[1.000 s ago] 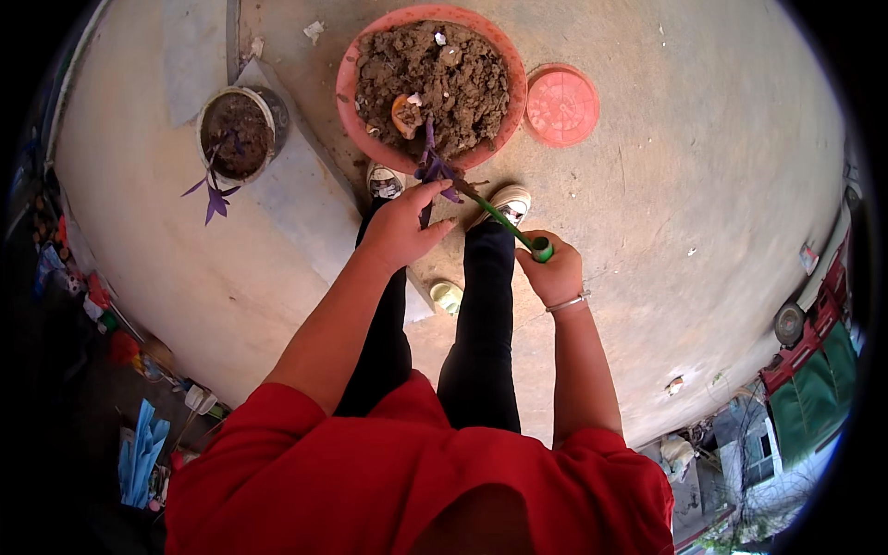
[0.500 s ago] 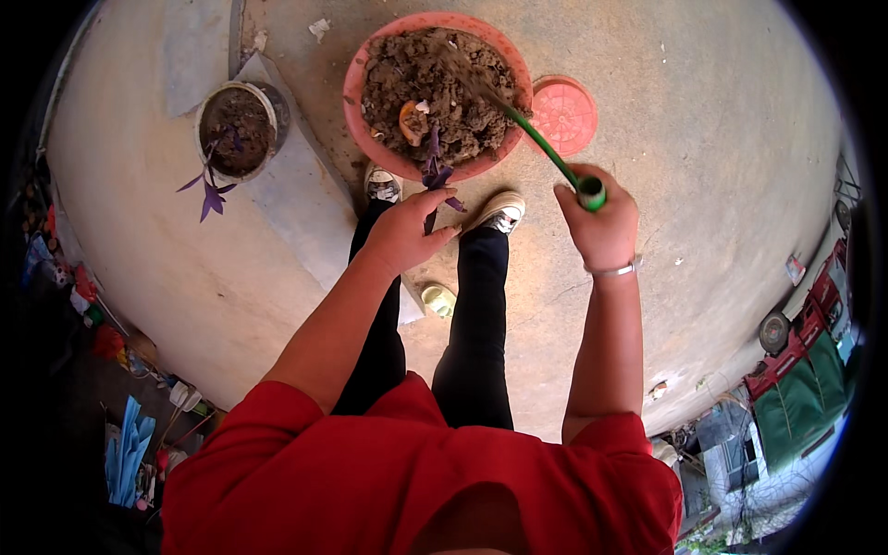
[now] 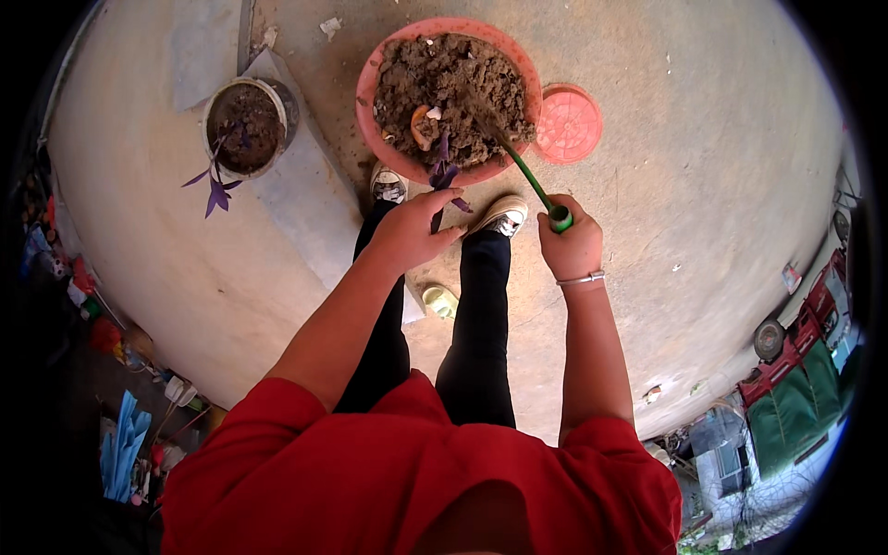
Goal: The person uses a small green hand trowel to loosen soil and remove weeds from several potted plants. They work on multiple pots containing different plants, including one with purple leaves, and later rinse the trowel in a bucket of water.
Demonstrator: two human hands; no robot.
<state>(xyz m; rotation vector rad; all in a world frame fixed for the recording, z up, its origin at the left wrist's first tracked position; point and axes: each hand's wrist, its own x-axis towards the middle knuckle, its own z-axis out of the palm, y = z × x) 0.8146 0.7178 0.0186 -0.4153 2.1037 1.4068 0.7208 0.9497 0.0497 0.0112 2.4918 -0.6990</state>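
Note:
A wide pink tub (image 3: 367,111) of dark, lumpy soil (image 3: 453,69) stands in front of my feet. My right hand (image 3: 572,242) is closed around the green tubular handle (image 3: 532,178) of a hand garden tool. Its working end meets the soil at the tub's right side and is too blurred to make out. At the tub's near edge, my left hand (image 3: 416,227) has a purple-leaved plant cutting (image 3: 444,174) between thumb and fingers. An orange curved piece (image 3: 420,128) and a small white bit (image 3: 434,113) lie in the soil.
A round pot (image 3: 213,104) of soil with a drooping purple plant (image 3: 218,192) stands left, by a grey slab (image 3: 305,203). A pink disc (image 3: 568,125) lies right of the tub. A pale yellow-green object (image 3: 440,301) sits between my legs.
My right hand has moved left and slightly nearer me with the green-handled tool, whose end has shifted in the soil. My left hand stays at the purple cutting.

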